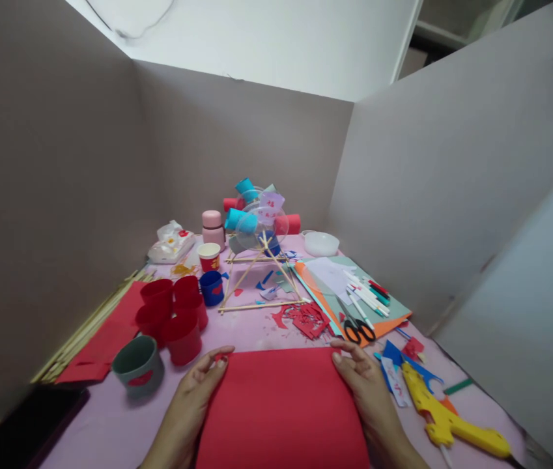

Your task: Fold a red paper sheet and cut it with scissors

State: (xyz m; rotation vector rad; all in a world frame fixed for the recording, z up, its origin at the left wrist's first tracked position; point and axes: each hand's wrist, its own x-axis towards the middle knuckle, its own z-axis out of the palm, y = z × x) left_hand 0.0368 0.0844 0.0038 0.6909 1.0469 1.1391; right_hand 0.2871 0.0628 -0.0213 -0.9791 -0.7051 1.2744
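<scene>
A sheet of red paper (283,410) spreads across the near middle of the view, held at both upper corners. My left hand (198,391) pinches its left corner between thumb and fingers. At the right corner, my right hand (361,378) grips it the same way. The sheet's lower edge runs out of view. Left of my left hand stand several red paper cups (182,339), a grey cup (138,368) with a red heart and a blue cup (212,288). Beyond the sheet lies a heap of red paper scraps (309,320).
Behind stands a stick frame (261,306) carrying a wheel of clear discs and coloured cups. Scissors (357,329), markers (368,296) and coloured sheets (398,309) lie right. A yellow glue gun (452,420) rests near right. A dark phone-like slab (27,426) is near left. Grey partitions (247,137) surround the table.
</scene>
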